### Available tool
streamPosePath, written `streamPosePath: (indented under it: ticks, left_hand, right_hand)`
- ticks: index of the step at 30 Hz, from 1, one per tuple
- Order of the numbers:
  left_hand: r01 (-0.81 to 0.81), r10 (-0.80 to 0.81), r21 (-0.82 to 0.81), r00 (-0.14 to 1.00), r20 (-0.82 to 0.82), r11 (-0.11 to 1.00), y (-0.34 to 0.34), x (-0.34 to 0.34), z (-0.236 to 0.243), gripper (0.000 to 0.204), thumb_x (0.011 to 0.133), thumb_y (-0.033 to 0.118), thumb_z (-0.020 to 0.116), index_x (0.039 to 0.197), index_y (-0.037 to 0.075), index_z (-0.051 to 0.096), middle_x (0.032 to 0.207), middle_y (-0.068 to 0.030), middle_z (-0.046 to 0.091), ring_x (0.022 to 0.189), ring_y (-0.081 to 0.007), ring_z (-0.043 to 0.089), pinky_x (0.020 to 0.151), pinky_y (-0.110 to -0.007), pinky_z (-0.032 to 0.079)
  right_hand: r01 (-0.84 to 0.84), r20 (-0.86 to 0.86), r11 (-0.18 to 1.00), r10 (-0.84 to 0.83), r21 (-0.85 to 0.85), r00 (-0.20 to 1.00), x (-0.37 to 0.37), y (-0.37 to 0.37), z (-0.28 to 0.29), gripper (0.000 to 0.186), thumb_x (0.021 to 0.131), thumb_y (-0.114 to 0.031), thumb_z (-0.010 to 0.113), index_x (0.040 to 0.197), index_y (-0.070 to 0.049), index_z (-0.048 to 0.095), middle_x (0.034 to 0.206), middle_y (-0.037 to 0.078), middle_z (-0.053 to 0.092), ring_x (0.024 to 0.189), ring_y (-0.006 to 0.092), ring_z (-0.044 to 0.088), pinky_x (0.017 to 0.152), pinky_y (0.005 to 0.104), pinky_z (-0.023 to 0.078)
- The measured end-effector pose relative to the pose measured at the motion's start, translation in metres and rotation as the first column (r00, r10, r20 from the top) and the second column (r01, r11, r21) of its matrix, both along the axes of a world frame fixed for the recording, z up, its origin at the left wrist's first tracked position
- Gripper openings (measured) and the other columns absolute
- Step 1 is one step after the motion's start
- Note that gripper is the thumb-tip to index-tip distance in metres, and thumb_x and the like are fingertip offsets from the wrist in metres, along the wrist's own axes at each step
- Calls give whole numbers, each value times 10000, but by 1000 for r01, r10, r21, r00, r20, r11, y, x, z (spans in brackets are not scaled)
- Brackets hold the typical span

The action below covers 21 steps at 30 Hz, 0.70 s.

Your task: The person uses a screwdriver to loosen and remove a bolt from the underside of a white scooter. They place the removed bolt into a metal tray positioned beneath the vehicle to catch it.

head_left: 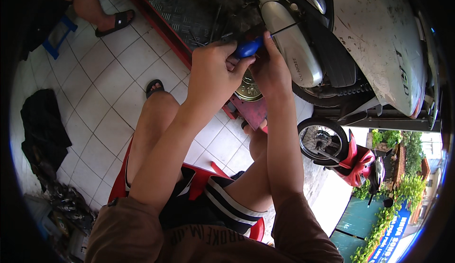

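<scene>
My left hand (215, 66) is closed on a blue-handled tool (247, 48), its thumb against the lower side of the handle. My right hand (274, 69) is closed around the same tool beside it; the fingers are partly hidden. A thin dark shaft reaches from there toward the silver swingarm cover (279, 28) of a motorbike (374, 35). Below my hands a brass-coloured round dish (248, 90) with small parts sits on the red end of a lift (251, 109).
The lift's dark tread plate (182, 14) is above. Another person's sandalled foot (113, 24) and a blue stool (54, 46) are at upper left. Black cloth (42, 125) and dark parts (71, 201) lie at left. A red motorbike (355, 166) stands toward the street at right.
</scene>
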<state>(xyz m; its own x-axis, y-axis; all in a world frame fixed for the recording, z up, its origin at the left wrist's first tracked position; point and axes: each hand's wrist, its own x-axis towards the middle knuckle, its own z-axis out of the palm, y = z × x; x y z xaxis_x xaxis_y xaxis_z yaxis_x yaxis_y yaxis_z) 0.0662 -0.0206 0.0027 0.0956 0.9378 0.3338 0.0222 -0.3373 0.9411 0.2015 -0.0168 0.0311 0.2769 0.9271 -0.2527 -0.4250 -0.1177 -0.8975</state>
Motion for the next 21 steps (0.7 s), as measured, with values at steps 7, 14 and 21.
streamPosePath:
  ticks: [7,14,21]
  left_hand:
    - [-168,142,294,984,108,941,5,5,5,220,778,114,742,880,-35,617,652,-133,616,529,-191,630,500,-271,503]
    - [705,-223,-399,614,758,587,1,-4,10,525,915,494,551,850,-23,618,658,-68,598,498,-121,542,450,-235,413]
    - [694,-75,-422,563,823,583,-2,0,15,452,915,430,590,892,-20,613,678,-44,600,558,-106,542,512,-208,416]
  right_hand:
    - [-79,-37,986,86,147,996,7,0,0,268,938,-256,577,1022,-2,558,922,94,621,858,186,584,723,309,451]
    - [-226,-115,944,259,239,959,17,5,-2,257,940,-211,545,1130,-40,523,1080,85,600,945,198,566,750,312,449]
    - [-306,-146,916,351,260,925,27,6,-11,264,942,-198,528,1159,-48,511,1100,87,606,918,198,575,733,314,453]
